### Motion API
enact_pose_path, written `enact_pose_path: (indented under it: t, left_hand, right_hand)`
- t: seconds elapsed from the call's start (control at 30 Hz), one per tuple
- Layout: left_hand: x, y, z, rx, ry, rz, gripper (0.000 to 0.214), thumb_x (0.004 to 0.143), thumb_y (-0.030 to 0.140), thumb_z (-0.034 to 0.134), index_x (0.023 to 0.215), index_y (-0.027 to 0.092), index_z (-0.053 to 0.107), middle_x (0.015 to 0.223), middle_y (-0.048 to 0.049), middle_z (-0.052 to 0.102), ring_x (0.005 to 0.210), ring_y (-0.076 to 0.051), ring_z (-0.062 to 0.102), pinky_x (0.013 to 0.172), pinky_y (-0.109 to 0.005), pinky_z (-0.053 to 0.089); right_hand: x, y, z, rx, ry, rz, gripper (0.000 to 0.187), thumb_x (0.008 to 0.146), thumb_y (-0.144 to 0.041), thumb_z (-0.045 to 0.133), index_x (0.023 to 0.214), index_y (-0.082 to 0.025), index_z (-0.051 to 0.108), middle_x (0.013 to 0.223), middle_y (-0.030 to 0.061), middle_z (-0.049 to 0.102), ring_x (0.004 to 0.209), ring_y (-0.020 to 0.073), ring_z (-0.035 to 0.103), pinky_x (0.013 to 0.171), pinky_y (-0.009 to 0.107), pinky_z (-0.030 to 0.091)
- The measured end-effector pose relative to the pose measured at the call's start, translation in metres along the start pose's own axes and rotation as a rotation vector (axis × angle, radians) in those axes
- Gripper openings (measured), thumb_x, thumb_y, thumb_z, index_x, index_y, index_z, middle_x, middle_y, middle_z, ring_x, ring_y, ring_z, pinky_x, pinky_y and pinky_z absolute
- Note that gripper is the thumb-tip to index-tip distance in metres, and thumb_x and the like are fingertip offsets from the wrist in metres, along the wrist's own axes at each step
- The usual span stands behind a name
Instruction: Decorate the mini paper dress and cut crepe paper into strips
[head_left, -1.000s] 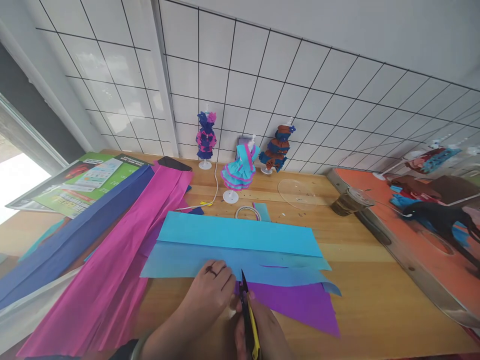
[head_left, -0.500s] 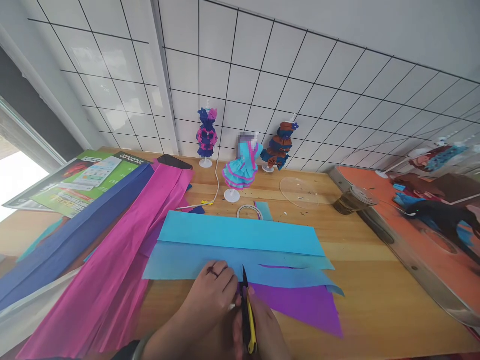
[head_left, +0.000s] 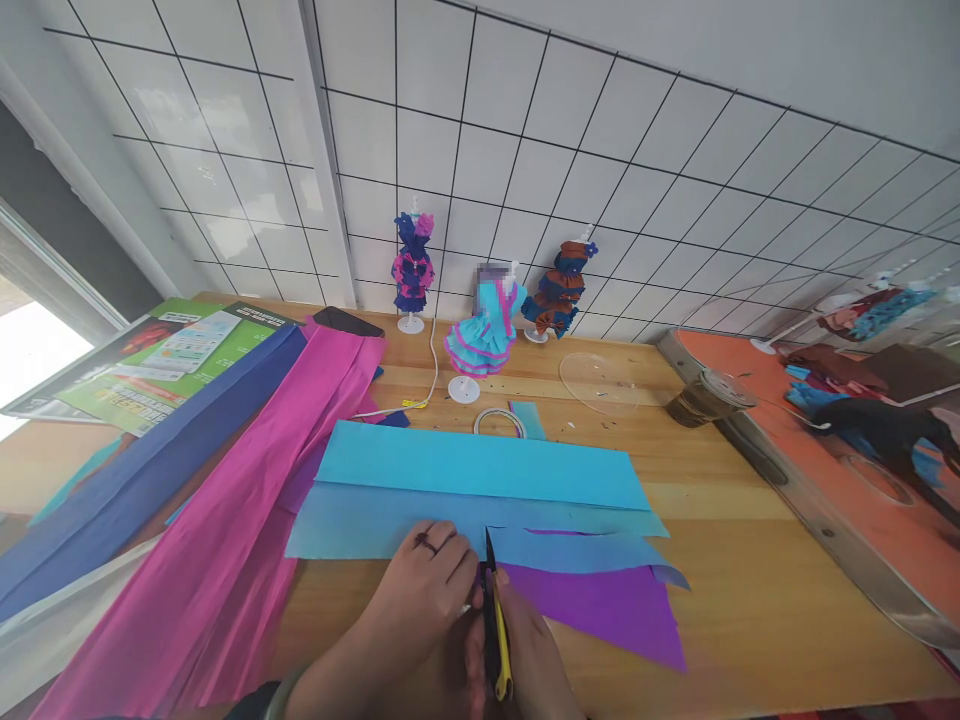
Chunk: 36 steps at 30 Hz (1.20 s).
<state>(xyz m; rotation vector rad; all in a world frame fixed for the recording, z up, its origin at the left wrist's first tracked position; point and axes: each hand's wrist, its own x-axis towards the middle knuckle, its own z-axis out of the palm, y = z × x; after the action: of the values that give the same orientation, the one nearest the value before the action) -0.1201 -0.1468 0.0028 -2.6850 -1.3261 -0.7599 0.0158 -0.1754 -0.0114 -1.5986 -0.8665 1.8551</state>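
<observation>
A light-blue sheet (head_left: 390,525), which looks like crepe paper, lies before me with a brighter blue folded strip (head_left: 480,468) along its far side. My left hand (head_left: 431,590), its fingers curled together, presses at the sheet's near edge. In my right hand (head_left: 529,640) is a black-and-yellow cutting knife (head_left: 496,640), its dark pointed blade directed away from me and its tip at the sheet. A slit runs right from near the tip, showing purple beneath. Purple paper (head_left: 607,610) sticks out under the sheet, right of the knife. Some fingertips are hidden between my hands.
Pink paper (head_left: 300,430) and a dark-blue length (head_left: 172,460) lie left. Behind the sheet are a tape ring (head_left: 500,422), a white cable (head_left: 435,370) and small dress stands, one with a turquoise dress (head_left: 487,335). A brown cup (head_left: 705,397) stands right, by an orange tray (head_left: 765,400).
Both hands and the knife keep nearly the same place. The slit's line now shows closer to the blade tip, and the view has shifted very slightly.
</observation>
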Motion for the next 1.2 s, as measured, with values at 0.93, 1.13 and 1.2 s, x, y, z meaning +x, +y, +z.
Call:
enact_pose_path:
  t: [0.93, 1.13, 1.2]
  left_hand:
    - [-0.002, -0.001, 0.000, -0.039, -0.028, -0.021, 0.008, 0.081, 0.007, 0.049, 0.080, 0.014, 0.053, 0.076, -0.0032, 0.054, 0.081, -0.019, 0.047, 0.070, -0.032, 0.038]
    - [-0.003, -0.002, 0.004, -0.037, -0.034, -0.008, 0.012, 0.083, 0.006, 0.046, 0.079, 0.015, 0.053, 0.076, -0.0032, 0.053, 0.083, -0.018, 0.047, 0.073, -0.033, 0.038]
    - [-0.004, -0.002, 0.005, -0.037, -0.040, -0.009, 0.011, 0.082, 0.007, 0.047, 0.078, 0.015, 0.052, 0.075, -0.0032, 0.053, 0.083, -0.018, 0.048, 0.073, -0.033, 0.038]
  right_hand:
    - [-0.012, -0.017, -0.003, -0.057, -0.084, 0.026, 0.073, 0.068, -0.082, 0.012, 0.088, -0.021, 0.048, 0.042, 0.0000, 0.054, 0.036, 0.0176, 0.054, 0.040, 0.028, 0.040]
    - [-0.009, -0.020, 0.006, -0.044, -0.023, -0.006, 0.075, 0.072, -0.079, 0.010, 0.085, -0.018, 0.051, 0.029, -0.0036, 0.043, 0.026, 0.0136, 0.043, 0.035, 0.024, 0.032]
    - [-0.008, -0.022, 0.009, -0.009, -0.004, -0.013, 0.074, 0.074, -0.078, 0.010, 0.085, -0.017, 0.050, 0.029, -0.0041, 0.043, 0.024, 0.0131, 0.041, 0.033, 0.024, 0.028]
